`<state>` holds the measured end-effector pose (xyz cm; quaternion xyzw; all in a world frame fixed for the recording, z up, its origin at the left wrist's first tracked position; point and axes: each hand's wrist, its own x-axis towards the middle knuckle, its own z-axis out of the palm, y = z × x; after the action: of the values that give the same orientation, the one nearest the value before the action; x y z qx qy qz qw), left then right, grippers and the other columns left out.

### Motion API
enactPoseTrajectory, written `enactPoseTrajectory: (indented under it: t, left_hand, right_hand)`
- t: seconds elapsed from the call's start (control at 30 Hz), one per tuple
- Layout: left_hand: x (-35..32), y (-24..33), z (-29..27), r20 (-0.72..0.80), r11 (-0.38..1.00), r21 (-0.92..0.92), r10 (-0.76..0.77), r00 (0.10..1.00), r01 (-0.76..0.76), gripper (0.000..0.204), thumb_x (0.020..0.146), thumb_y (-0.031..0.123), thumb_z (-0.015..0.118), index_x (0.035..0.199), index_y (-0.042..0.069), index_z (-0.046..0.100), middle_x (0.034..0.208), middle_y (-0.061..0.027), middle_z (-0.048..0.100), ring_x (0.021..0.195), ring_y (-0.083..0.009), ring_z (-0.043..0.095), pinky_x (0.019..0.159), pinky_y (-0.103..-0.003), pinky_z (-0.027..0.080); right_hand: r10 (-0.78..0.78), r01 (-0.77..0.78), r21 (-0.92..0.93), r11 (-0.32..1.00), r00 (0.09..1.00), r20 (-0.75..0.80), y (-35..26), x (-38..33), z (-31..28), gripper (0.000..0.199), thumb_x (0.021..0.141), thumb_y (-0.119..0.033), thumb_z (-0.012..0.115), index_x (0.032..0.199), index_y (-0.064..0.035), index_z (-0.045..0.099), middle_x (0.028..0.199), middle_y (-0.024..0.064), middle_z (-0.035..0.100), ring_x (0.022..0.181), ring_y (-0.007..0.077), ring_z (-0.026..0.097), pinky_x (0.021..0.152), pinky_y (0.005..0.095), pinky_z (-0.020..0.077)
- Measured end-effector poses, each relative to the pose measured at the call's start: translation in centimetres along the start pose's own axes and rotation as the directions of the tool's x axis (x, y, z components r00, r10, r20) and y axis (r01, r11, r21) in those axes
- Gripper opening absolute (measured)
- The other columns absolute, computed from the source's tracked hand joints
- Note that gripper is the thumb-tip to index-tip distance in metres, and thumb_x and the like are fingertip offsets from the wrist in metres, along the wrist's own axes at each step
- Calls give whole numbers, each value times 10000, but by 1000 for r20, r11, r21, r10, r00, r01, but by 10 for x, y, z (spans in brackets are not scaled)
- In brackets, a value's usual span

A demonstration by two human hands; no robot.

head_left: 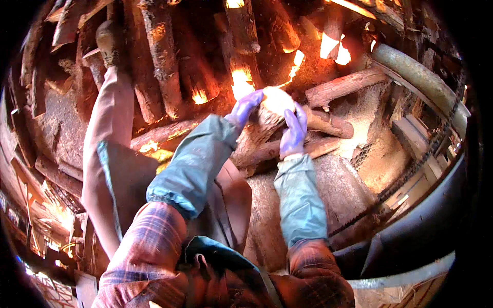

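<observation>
Both my hands wear purple gloves and grip the cut end of a rough log (267,120). My left hand (245,109) is clamped on the log's left side, and my right hand (294,132) wraps its right side. The log's pale sawn face points up between them. Grey-blue sleeve covers run over my plaid sleeves down both forearms. My left leg in tan trousers stretches out to the upper left, its boot (109,42) resting on the log pile.
Several bark-covered logs (162,56) lie stacked ahead, with more (344,86) to the right on sawdust. A pale pipe (421,77) and a chain (405,177) run along the right side. A dark curved machine cover (421,231) sits at lower right.
</observation>
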<state>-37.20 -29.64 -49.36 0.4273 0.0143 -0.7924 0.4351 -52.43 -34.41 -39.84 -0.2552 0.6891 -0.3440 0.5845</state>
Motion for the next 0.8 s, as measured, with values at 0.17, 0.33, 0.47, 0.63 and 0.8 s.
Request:
enactPoseTrajectory:
  t: [0.17, 0.33, 0.47, 0.63, 0.8]
  left_hand:
    - [-118, 16, 63, 345, 990, 94, 71, 936, -109, 551, 916, 395, 644, 1291, 3, 547, 1269, -78, 586, 1210, -207, 513, 1049, -377, 401]
    - [-254, 29, 116, 531, 744, 512, 117, 839, -429, 634, 849, 488, 680, 1362, 154, 512, 1387, -121, 493, 1335, -373, 395, 1111, -544, 261]
    - [-369, 110, 154, 709, 542, 585, 19, 705, -603, 564, 839, 426, 688, 1309, 130, 588, 1468, -98, 447, 1439, -354, 252, 1142, -613, 50]
    - [-433, 182, 121, 579, 977, 61, -202, 790, 205, 568, 908, 481, 578, 1279, 52, 589, 1375, -131, 522, 1326, -334, 402, 1100, -525, 282]
    - [-429, 224, 213, 181, 995, 66, 67, 981, -80, 510, 950, 395, 564, 1325, 68, 452, 1207, -68, 578, 1086, -213, 562, 990, -365, 426]
  right_hand:
    - [107, -85, 481, 873, 994, -19, 27, -135, -51, 231, 838, -251, 662, 954, -58, 610, 1013, 123, 633, 946, 223, 598, 827, 367, 490]
    - [25, -25, 281, 959, 1000, 3, -48, -272, -17, 292, 834, -299, 676, 975, -67, 567, 1032, 108, 606, 938, 207, 593, 822, 359, 490]
    - [110, -146, 289, 946, 985, 136, -115, -366, -14, 377, 857, -317, 669, 1093, -66, 516, 1121, 84, 569, 977, 197, 579, 849, 343, 480]
    - [89, -258, 318, 912, 884, 460, -168, -383, 12, 496, 886, -340, 661, 1241, -64, 453, 1232, 54, 522, 1027, 184, 562, 882, 322, 468]
    - [-92, -115, 286, 951, 782, 617, -273, -387, 13, 620, 915, -362, 653, 1389, -61, 389, 1343, 24, 475, 1077, 172, 544, 916, 302, 456]
